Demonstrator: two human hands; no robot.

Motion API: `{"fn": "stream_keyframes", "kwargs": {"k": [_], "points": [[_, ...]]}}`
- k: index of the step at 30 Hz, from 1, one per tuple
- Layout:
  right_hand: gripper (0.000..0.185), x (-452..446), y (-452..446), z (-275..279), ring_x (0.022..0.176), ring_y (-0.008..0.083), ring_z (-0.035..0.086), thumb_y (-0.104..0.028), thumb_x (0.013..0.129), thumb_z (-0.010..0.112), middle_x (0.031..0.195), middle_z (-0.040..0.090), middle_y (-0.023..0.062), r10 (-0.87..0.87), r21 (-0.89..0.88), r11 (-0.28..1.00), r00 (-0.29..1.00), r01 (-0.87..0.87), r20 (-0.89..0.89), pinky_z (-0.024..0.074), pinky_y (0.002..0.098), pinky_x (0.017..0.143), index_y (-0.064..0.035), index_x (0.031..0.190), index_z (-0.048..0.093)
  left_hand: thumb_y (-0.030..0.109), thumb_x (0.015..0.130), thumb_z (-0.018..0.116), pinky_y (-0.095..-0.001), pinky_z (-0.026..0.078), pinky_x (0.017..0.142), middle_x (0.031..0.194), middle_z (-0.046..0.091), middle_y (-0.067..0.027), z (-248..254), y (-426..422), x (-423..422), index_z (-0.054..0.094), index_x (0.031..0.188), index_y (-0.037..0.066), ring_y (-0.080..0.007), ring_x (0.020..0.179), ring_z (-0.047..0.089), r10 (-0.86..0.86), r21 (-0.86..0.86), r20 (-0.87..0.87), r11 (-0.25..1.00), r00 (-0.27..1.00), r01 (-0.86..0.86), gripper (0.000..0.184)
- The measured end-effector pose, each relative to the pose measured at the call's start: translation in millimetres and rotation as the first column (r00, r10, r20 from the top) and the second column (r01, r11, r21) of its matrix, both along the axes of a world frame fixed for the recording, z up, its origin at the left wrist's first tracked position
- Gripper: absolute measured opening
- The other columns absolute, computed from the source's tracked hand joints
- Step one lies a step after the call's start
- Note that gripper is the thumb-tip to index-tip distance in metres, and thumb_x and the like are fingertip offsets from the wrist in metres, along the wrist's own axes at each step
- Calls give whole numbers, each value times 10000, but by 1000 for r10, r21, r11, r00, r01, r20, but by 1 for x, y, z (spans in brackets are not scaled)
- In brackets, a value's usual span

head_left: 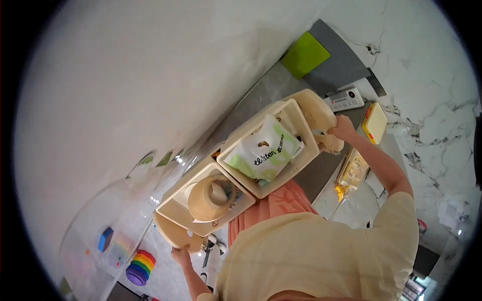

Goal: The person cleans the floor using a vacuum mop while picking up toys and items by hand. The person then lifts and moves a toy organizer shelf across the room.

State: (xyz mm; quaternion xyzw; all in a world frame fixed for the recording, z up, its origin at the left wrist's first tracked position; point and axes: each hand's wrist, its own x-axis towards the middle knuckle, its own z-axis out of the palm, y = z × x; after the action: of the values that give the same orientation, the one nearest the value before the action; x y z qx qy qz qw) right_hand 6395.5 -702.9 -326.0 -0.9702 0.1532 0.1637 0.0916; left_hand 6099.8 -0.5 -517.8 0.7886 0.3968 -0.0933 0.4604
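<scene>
A cream plastic organizer with two square bins hangs across the front of my body, tilted in view. My left hand (183,256) is closed on the rounded cream end piece (173,235) at its lower left. At the upper right, my right hand (343,128) is closed on the other rounded end piece (314,108). In the right bin (307,120) lies a white and green printed plastic packet (266,150). The left bin (173,204) holds a beige cup-like container (201,205) with something white inside. The fingertips are partly hidden behind the rims.
A grey counter holds a white box (345,100), a yellow-edged case (375,123) and a tray of small items (353,169). A green square (305,55) sits by a grey panel (335,60). Rainbow stacking cups (141,267) and a blue block (105,239) are lower left.
</scene>
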Motion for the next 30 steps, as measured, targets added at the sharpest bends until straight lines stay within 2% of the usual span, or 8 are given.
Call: {"fn": "stream_keyframes", "kwargs": {"k": [7,9,12,16,20,22,26,30], "points": [[421,-8,-15,-14,741,344,676,-253,552,777,731,669,211,-59,40,998,998,58,17,518,420,707,15,870,715,-58,597,696,-334,512,685,829,697,-115,-10,-1,0,677,901,-50,-208,726,636,18,13,23,1000,1000,-18,305],[428,-1,-10,-6,819,353,681,-255,566,781,794,676,233,-34,-23,999,999,34,18,532,408,749,11,895,715,-69,588,698,-340,513,688,831,698,-118,-10,-12,-4,679,908,-51,-220,732,639,2,52,11,999,1000,-2,321],[422,6,-22,-20,803,363,679,-254,562,781,796,677,235,-64,53,997,998,65,-16,532,412,740,21,875,715,-76,581,698,-350,515,683,836,699,-125,-6,-20,-24,680,919,-53,-232,736,644,106,46,32,993,994,-107,339],[418,21,-27,-28,782,377,676,-261,555,783,793,675,239,21,108,994,999,-24,31,534,413,731,32,846,714,-68,582,691,-360,519,683,843,702,-129,-13,-29,-46,682,924,-49,-225,729,646,112,92,75,989,991,-119,343],[437,42,-21,-22,771,372,680,-276,534,785,774,671,242,170,-22,985,981,-169,94,540,410,728,43,824,710,-56,592,687,-349,518,666,818,701,-120,-24,-40,-73,677,902,-49,-214,704,642,175,112,104,976,979,-187,311],[445,47,-23,-22,774,366,683,-280,528,786,770,672,241,228,-38,974,969,-225,96,542,409,730,42,826,712,-44,584,700,-340,511,644,792,697,-114,-17,-36,-81,672,865,-46,-200,678,632,206,38,151,976,967,-214,283],[448,73,-25,-18,748,352,684,-298,519,788,761,679,225,291,-10,956,951,-292,108,544,407,719,32,813,717,-38,594,697,-336,500,630,758,692,-101,13,-58,-83,671,830,-39,-192,646,616,229,141,157,958,961,-252,237],[420,67,-17,-3,720,344,682,-299,523,792,746,685,193,246,57,966,963,-253,106,538,398,689,1,810,730,-44,620,684,-345,500,647,782,694,-105,37,-70,-88,679,855,-38,-195,674,624,326,9,257,941,910,-339,235]]}}
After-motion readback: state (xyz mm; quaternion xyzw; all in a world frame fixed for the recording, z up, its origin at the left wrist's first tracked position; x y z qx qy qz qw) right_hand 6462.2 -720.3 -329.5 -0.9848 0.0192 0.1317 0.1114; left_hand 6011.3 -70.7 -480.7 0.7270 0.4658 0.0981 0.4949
